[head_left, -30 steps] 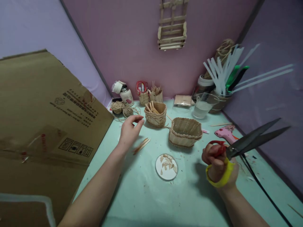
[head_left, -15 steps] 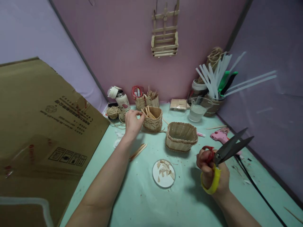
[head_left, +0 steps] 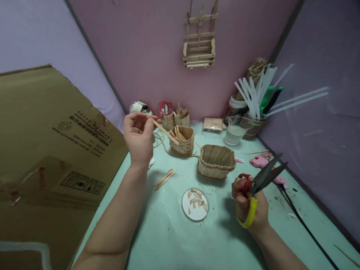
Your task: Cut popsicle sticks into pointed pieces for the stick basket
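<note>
The left hand pinches a stick by one end (a slack pinch could drop it). The right hand grips scissors; their parted blades could nick a straying hand.

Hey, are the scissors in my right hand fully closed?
No, the scissors in your right hand are open, with their blades spread apart at the tips.

Bare hands & forearms, w/ crease across L arm
</note>
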### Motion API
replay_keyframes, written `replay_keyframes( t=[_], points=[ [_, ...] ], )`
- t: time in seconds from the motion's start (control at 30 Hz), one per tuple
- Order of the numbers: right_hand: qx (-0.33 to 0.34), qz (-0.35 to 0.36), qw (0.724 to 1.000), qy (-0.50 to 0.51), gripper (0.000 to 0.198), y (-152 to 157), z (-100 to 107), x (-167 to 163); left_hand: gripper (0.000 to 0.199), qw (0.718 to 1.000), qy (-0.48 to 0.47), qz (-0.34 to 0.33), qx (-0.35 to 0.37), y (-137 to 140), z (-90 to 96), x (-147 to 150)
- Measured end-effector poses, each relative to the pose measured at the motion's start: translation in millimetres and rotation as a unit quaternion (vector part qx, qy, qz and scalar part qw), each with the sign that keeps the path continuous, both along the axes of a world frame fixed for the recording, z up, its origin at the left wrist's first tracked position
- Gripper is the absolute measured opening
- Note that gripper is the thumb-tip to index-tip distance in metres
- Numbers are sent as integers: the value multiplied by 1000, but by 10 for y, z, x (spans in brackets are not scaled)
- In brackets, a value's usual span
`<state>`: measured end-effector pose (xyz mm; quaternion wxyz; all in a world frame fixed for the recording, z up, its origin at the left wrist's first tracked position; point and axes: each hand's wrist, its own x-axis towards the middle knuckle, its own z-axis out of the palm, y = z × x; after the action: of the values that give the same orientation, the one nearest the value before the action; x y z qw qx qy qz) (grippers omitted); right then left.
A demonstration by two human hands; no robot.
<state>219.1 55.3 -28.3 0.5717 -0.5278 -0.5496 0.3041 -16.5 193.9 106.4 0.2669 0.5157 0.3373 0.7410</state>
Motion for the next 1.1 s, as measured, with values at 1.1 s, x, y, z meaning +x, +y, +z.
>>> replay_keyframes(
  t=[1.1],
  points=[
    [-256, 13, 966, 35, 26, -677, 107, -665, 28, 778, -23, -340, -528, -1418, -982, 296]
  ],
)
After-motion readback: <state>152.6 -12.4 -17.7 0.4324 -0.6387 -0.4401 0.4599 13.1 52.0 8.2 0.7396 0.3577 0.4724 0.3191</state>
